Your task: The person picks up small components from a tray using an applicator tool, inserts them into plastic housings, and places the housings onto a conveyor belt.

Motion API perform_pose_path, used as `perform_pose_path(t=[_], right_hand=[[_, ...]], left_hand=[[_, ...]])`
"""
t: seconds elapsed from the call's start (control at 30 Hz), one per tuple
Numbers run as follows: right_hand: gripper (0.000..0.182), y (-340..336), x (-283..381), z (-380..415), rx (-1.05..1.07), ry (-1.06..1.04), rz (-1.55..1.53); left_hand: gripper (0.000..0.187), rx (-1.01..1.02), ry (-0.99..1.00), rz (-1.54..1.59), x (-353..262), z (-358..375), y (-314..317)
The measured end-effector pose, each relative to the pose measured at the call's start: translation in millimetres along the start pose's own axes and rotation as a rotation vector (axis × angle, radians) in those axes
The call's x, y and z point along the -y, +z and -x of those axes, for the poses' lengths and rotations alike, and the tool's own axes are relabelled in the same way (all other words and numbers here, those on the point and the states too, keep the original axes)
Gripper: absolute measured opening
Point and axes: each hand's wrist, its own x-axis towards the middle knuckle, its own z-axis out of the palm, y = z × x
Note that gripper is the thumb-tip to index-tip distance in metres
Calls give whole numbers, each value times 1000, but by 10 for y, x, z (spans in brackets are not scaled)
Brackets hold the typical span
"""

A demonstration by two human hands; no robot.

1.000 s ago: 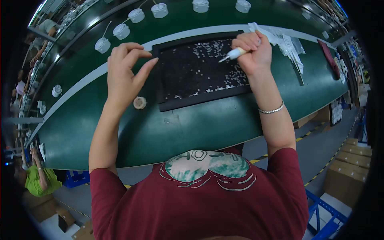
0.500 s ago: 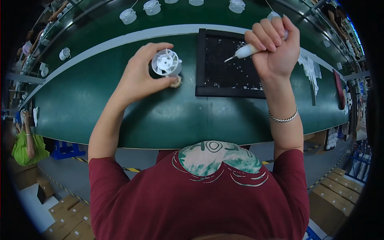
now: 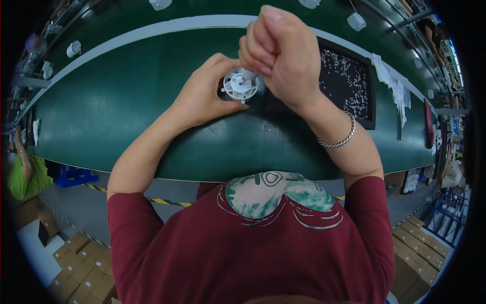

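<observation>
A round white plastic housing (image 3: 234,92) with spokes and a central hub stands upright on the green workbench. My left hand (image 3: 205,96) is closed around its left side, thumb at the front and fingers behind. Above it, my right hand (image 3: 283,55) makes a fist on a screwdriver (image 3: 250,75) with a pale handle. The screwdriver slants down to the housing's hub; its tip is too small to make out there, and most of its handle is hidden in the fist.
Right of my right forearm lies a black tray (image 3: 371,96) scattered with small light-coloured pieces. White cloth or plastic (image 3: 392,83) hangs over the bench's right side. Similar white housings (image 3: 356,21) stand beyond the pale rail (image 3: 177,24). At far left is a person in a green shirt (image 3: 25,175).
My right hand has moved left from over the tray, bringing the screwdriver onto the housing. The left hand and housing have shifted slightly right in view.
</observation>
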Motion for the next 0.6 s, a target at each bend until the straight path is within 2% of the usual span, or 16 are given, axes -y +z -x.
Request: perform_pose_path(t=[0.07,0.2,0.33,0.43,0.57,0.6], right_hand=[[36,-3,-34,1,-10,25,21],[36,3,-88,-1,28,59,73],[33,85,-117,29,-12,46,349],[36,152,-114,59,54,-66,497],[29,195,-188,64,84,-253,641],[28,181,-179,78,89,-227,612]], left_hand=[[58,14,-36,15,-36,-12,2],[53,-80,58,-1,40,4,53],[52,-59,20,35,16,13,46],[54,-64,24,72,63,17,78],[57,-100,8,50,39,57,49],[57,-71,-36,98,7,59,28]])
